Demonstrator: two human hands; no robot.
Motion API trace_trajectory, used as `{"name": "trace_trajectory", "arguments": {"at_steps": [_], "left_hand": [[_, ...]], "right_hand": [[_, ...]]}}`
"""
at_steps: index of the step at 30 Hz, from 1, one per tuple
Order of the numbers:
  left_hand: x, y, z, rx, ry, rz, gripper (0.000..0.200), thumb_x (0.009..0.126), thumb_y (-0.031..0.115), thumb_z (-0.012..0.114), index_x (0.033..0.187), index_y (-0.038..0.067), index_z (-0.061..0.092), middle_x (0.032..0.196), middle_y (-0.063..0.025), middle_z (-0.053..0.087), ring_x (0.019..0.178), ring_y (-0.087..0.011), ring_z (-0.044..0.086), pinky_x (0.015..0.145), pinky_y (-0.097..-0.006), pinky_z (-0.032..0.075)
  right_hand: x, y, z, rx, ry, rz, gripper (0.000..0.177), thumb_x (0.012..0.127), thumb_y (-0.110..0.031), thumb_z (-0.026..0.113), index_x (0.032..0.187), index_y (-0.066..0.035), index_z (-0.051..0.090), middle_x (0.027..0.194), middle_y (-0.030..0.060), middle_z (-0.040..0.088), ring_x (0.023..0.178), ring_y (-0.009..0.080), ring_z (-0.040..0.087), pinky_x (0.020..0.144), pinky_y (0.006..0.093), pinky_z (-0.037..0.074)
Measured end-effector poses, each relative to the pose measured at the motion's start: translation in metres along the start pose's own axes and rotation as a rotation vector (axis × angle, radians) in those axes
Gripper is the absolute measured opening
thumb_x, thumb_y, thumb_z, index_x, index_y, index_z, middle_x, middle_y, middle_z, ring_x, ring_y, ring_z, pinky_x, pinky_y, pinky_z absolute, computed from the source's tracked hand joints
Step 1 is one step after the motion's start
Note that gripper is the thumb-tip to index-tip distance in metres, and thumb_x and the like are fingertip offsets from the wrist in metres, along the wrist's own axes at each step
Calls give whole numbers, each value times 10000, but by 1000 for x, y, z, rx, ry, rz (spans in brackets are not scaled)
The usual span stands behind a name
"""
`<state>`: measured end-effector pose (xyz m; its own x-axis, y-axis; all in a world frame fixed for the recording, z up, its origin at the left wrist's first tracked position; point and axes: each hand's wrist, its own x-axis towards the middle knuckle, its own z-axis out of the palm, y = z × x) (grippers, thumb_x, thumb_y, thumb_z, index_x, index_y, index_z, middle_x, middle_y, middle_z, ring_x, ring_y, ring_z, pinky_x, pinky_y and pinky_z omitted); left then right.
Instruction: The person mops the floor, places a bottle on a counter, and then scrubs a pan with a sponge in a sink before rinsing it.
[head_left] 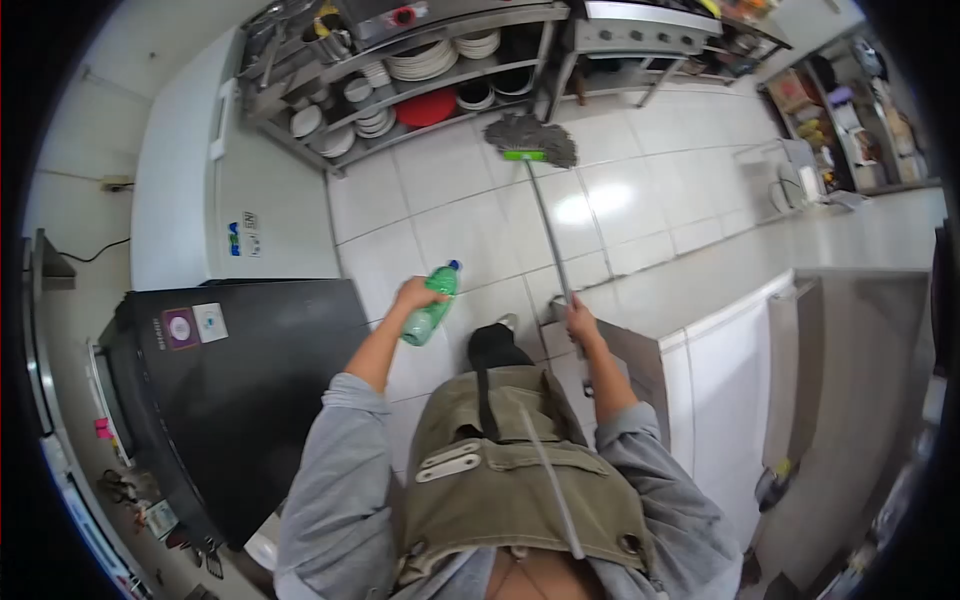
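left hand (414,294): gripping green plastic bottle (423,320), blue cap (455,265) beyond the grip | right hand (580,322): wrapped round mop handle (546,222) | grey mop head (530,133): on tiled floor (430,235), well ahead of right hand

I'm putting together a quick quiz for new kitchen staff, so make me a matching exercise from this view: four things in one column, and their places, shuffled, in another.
Things:
1. Green bottle
2. Mop head
3. Mop handle
4. Red round item

Places:
A. Gripped in the right hand
B. On a shelf of the metal rack
C. Held in the left hand
D. On the floor tiles

Pairs: 1-C, 2-D, 3-A, 4-B
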<state>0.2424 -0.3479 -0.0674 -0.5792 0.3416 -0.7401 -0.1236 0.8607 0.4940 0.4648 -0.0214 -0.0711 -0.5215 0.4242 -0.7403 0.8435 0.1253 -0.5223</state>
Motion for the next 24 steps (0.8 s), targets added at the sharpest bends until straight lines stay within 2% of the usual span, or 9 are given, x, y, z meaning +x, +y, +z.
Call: {"name": "trace_trajectory", "arguments": {"at_steps": [4,5,7,8,10,13,17,21,24], "left_hand": [[-18,-11,16,76,71,-67,488,523,394,780,863,59,679,837,-132,666,758,-240,647,707,-356,503],[-29,-14,19,88,59,-31,510,515,405,779,879,63,676,872,-137,661,800,-253,641,727,-359,498],[-45,-14,40,171,49,-3,565,506,423,774,934,72,662,951,-151,645,895,-284,619,778,-369,480],[-61,-11,46,197,14,1,607,504,439,777,970,71,648,986,-154,635,924,-294,608,801,-372,474],[-85,-21,57,228,21,-20,617,503,445,778,979,75,646,993,-150,634,932,-295,605,805,-372,474],[-102,-48,87,257,41,-48,619,510,441,786,993,82,641,1017,-139,627,952,-292,599,815,-379,476],[-145,-90,105,205,65,-166,609,511,410,796,997,79,640,1025,-144,623,959,-292,596,815,-390,476],[-172,-128,113,239,50,-189,615,512,404,799,1007,76,636,1022,-139,625,965,-298,593,821,-390,473],[-179,-141,124,237,34,-171,603,512,399,797,1009,97,640,1016,-131,628,969,-296,590,830,-386,466]], "right_hand": [[3,4,10,87,-20,-25,535,882,-309,448,1378,-218,269,563,117,525,408,211,500,390,334,450],[-1,-1,15,266,-79,-3,526,895,-297,439,1381,-215,257,488,80,459,371,186,459,344,311,408],[-16,-18,24,507,-176,74,494,920,-325,434,1370,-328,229,515,19,371,388,111,372,348,251,349],[-17,-25,34,518,-182,65,494,920,-325,434,1370,-328,229,515,19,371,388,111,372,348,251,349],[-31,-20,38,788,-328,81,469,927,-342,415,1353,-349,221,527,3,334,395,91,331,345,235,315],[-71,-14,63,802,-321,157,446,930,-343,399,1341,-344,226,528,-7,306,397,84,297,349,227,293],[-121,26,108,626,-287,127,492,935,-318,381,1374,-339,161,494,-1,318,368,113,320,344,244,306],[-179,74,119,424,-296,-12,493,933,-300,394,1386,-246,206,477,19,392,350,130,388,327,271,322],[-225,120,111,294,-279,-26,492,933,-284,400,1388,-203,230,471,27,416,347,135,411,329,277,346]]}}
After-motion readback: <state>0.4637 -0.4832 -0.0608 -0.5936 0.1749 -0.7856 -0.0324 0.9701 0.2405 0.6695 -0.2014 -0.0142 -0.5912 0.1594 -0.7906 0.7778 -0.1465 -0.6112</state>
